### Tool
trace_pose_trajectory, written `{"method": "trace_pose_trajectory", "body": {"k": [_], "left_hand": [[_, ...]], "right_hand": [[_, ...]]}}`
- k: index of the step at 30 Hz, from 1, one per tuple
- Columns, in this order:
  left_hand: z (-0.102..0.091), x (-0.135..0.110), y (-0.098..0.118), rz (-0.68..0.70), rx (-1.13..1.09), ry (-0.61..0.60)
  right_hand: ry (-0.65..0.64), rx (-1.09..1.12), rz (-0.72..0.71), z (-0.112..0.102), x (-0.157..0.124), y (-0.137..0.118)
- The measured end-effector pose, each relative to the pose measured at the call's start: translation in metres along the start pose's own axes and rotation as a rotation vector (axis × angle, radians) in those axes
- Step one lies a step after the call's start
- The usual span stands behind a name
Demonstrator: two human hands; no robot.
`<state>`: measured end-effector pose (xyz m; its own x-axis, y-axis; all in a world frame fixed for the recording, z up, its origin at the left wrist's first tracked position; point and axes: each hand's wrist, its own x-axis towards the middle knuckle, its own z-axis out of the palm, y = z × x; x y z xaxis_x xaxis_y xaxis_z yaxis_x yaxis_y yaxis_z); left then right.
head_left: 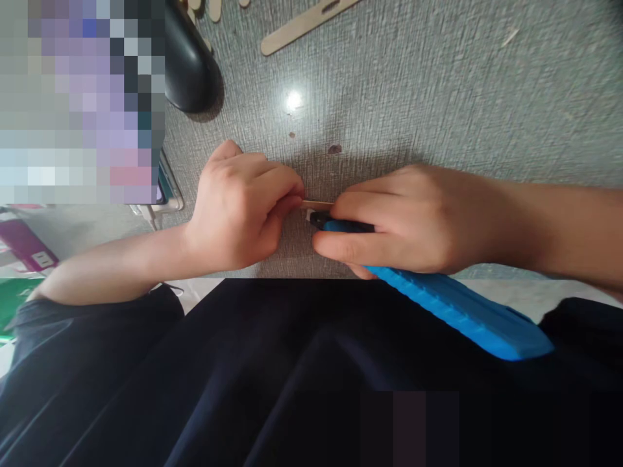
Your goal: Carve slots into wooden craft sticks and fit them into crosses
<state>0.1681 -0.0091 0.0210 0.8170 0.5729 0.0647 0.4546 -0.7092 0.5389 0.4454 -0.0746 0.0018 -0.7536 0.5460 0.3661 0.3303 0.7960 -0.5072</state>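
Note:
My left hand (243, 207) is closed, pinching one end of a thin wooden craft stick (317, 204) held edge-up. My right hand (403, 217) is wrapped around a blue utility knife (457, 308), whose black head lies close along the near side of the stick. Fingertips of the right hand also meet the far end of the stick. How far the blade is out, and whether it touches the wood, I cannot tell. Another craft stick (296, 32) with a dark slot in it lies farther back on the table.
A smooth black rounded object (192, 61) sits at the back left, with several craft sticks (215, 9) beyond it. Small dark scraps (334, 149) and a wood sliver (510, 37) lie on the grey textured table (438, 97). A white cable (152, 217) hangs by the left edge.

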Motion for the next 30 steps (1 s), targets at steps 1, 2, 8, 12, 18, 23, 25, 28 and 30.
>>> {"method": "trace_pose_trajectory", "body": {"k": [1,2,8,12,18,23,25,28,30], "left_hand": [[-0.001,0.0,0.0,0.004,0.004,-0.004],[-0.001,0.0,0.0,0.008,0.005,-0.003],[0.0,0.0,-0.001,0.019,0.006,0.004],[-0.001,0.001,-0.001,0.03,0.014,0.004],[-0.004,0.003,0.001,0.038,0.04,-0.014],[-0.005,0.002,-0.001,-0.018,0.049,-0.059],[-0.005,0.002,-0.001,-0.014,0.038,-0.061],[-0.003,0.002,-0.002,0.0,0.041,-0.033],[-0.002,0.002,-0.002,-0.006,0.053,-0.027]], "right_hand": [[-0.002,-0.005,-0.013,-0.003,0.001,0.001],[-0.01,-0.008,-0.023,-0.005,0.002,0.002],[-0.019,-0.011,-0.048,-0.013,0.005,0.004],[-0.016,0.043,-0.053,-0.013,0.003,0.005],[-0.014,0.073,-0.051,-0.006,-0.001,0.006],[0.065,0.165,0.003,0.004,-0.01,0.003],[0.02,0.143,0.046,0.002,-0.011,0.001],[-0.046,0.074,0.041,-0.004,-0.01,0.003],[-0.05,0.018,-0.033,-0.007,-0.008,0.007]]}}
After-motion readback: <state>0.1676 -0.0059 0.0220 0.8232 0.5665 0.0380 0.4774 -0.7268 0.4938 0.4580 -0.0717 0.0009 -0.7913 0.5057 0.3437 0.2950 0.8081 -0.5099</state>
